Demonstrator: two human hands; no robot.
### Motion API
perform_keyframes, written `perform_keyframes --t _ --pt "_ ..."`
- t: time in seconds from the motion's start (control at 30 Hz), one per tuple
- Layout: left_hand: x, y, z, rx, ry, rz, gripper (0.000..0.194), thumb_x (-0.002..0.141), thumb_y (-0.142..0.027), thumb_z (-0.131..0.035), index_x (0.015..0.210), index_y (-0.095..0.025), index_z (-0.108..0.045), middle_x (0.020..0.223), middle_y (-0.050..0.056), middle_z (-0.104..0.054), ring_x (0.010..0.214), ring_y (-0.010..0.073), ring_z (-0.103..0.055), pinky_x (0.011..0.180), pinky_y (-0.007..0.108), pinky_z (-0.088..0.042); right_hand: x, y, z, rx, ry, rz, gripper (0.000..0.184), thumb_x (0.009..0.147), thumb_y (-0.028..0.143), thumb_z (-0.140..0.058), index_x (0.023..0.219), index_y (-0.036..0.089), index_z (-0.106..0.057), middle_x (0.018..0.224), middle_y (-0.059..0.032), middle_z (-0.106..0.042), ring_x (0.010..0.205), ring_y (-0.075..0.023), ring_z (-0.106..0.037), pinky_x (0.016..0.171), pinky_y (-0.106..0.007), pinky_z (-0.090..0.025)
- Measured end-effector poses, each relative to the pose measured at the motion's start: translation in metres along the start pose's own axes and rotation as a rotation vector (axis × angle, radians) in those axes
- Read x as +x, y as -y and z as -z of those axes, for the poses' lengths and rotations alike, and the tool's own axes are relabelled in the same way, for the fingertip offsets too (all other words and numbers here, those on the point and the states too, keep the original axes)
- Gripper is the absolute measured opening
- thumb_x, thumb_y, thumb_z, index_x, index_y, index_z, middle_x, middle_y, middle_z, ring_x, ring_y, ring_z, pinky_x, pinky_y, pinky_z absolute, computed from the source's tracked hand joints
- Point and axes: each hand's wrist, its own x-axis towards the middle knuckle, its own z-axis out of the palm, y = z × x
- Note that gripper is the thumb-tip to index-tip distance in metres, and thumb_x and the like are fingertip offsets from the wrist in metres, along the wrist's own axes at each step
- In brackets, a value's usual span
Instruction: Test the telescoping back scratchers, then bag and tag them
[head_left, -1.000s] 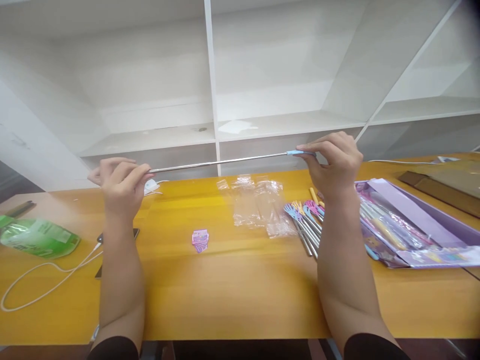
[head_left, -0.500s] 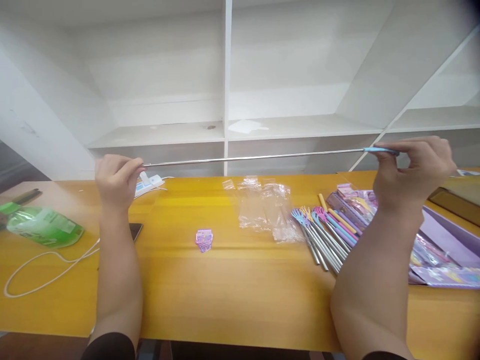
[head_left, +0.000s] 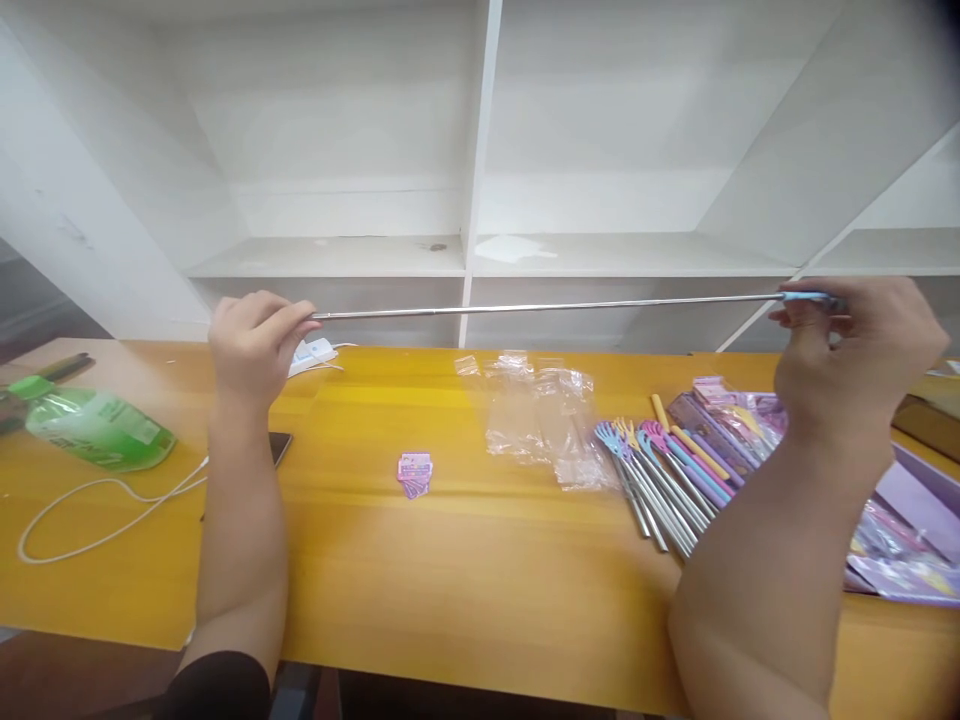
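Observation:
Both my hands hold a thin telescopic metal rod (head_left: 547, 307) stretched level above the yellow table (head_left: 480, 590). My left hand (head_left: 255, 345) pinches its bare metal tip. My right hand (head_left: 862, 350) is closed around its light blue handle end at the far right. Below the right forearm lies a bunch of similar short rods with coloured claw heads (head_left: 660, 470). Clear plastic sleeves (head_left: 536, 415) lie in the table's middle, and a small purple card packet (head_left: 415, 472) lies in front of them.
A green plastic pouch (head_left: 97, 430) lies at the left, with a white cable (head_left: 105, 510), a dark phone (head_left: 279, 445) and a white power strip (head_left: 313, 352) nearby. A purple box with packaging (head_left: 900, 510) sits at the right. White shelving (head_left: 480, 200) rises behind the table.
My right hand has moved far to the right, pulling the rod out much longer. The left hand has stayed on the tip. The camera has shifted slightly left.

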Motion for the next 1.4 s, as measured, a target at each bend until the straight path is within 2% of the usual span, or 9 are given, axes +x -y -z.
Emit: perform_keyframes --t 0.17,0.37,0.53,0.7,0.8,0.9,1.07,1.2,1.4 --pt "0.002 0.002 0.006 -0.029 0.001 -0.046 0.016 0.111 -0.039 -0.066 0.11 -0.029 -0.078 0.088 -0.004 -0.07 0.077 0.0116 -0.057 0.071 0.035 -0.038 0.009 0.004 -0.006 -0.003 -0.019 -0.037 0.027 0.073 0.008 -0.061 0.087 0.021 -0.08 0.081 -0.0089 -0.071 0.077 -0.0231 -0.07 0.065 -0.035 -0.048" --pt "0.003 0.009 0.011 -0.093 0.031 -0.039 0.019 0.111 -0.042 -0.065 0.109 -0.028 -0.078 0.086 -0.003 -0.071 0.076 0.0129 -0.055 0.069 0.035 -0.035 0.011 0.001 -0.011 0.049 -0.003 -0.087 0.035 0.065 -0.008 -0.06 0.076 0.021 -0.076 0.075 -0.0022 -0.066 0.057 -0.0138 -0.063 0.062 -0.032 -0.048" --pt "0.004 0.007 0.024 -0.102 0.06 -0.004 0.012 0.111 -0.036 -0.066 0.109 -0.031 -0.075 0.087 -0.004 -0.07 0.077 0.0136 -0.056 0.07 0.034 -0.037 0.012 0.002 -0.009 0.054 0.031 -0.092 0.037 0.065 -0.012 -0.06 0.072 0.021 -0.075 0.076 -0.0022 -0.07 0.055 -0.0119 -0.066 0.059 -0.029 -0.05" --pt "0.009 -0.001 0.031 -0.068 0.084 -0.044 0.009 0.109 -0.034 -0.068 0.11 -0.029 -0.075 0.089 -0.002 -0.072 0.077 0.0136 -0.057 0.07 0.033 -0.039 0.008 0.002 -0.008 0.07 0.058 0.022 0.032 0.073 -0.008 -0.065 0.08 0.02 -0.08 0.083 -0.0067 -0.077 0.054 -0.0124 -0.069 0.057 -0.028 -0.054" --pt "0.014 -0.021 0.022 -0.045 0.085 -0.09 0.01 0.108 -0.035 -0.07 0.106 -0.027 -0.076 0.086 -0.001 -0.073 0.074 0.0139 -0.058 0.066 0.033 -0.038 0.001 0.021 -0.014 0.168 0.059 0.167 0.022 0.085 0.006 -0.069 0.085 0.024 -0.081 0.084 -0.0072 -0.078 0.053 -0.0127 -0.067 0.054 -0.029 -0.053" --pt "0.017 -0.047 0.008 -0.013 0.14 -0.048 0.015 0.109 -0.036 -0.067 0.105 -0.027 -0.077 0.084 0.001 -0.073 0.071 0.0155 -0.057 0.063 0.034 -0.037 -0.01 0.054 -0.022 0.283 0.122 0.307 0.022 0.097 0.015 -0.064 0.095 0.027 -0.082 0.093 -0.0065 -0.08 0.059 -0.0119 -0.068 0.059 -0.028 -0.056" --pt "0.015 -0.062 -0.007 -0.036 0.199 -0.021 0.016 0.11 -0.035 -0.064 0.104 -0.029 -0.077 0.082 0.001 -0.072 0.069 0.0166 -0.057 0.064 0.034 -0.037 -0.028 0.097 -0.032 0.329 0.305 0.38 0.032 0.103 0.013 -0.054 0.11 0.03 -0.079 0.103 -0.0027 -0.079 0.069 -0.0125 -0.07 0.067 -0.028 -0.057" --pt "0.015 -0.054 -0.002 -0.017 0.2 -0.013 0.016 0.108 -0.037 -0.065 0.102 -0.029 -0.077 0.083 0.001 -0.072 0.068 0.0169 -0.055 0.063 0.034 -0.036 -0.034 0.103 -0.035 0.359 0.358 0.378 0.037 0.104 0.011 -0.051 0.117 0.033 -0.078 0.107 -0.0021 -0.077 0.073 -0.0148 -0.071 0.069 -0.031 -0.058" --pt "0.019 -0.056 0.006 0.006 0.167 -0.016 0.017 0.109 -0.037 -0.064 0.101 -0.029 -0.077 0.081 0.002 -0.072 0.066 0.0169 -0.053 0.06 0.035 -0.034 -0.034 0.101 -0.033 0.362 0.316 0.35 0.034 0.105 0.014 -0.054 0.116 0.035 -0.079 0.107 -0.0022 -0.076 0.071 -0.0155 -0.07 0.067 -0.033 -0.057"
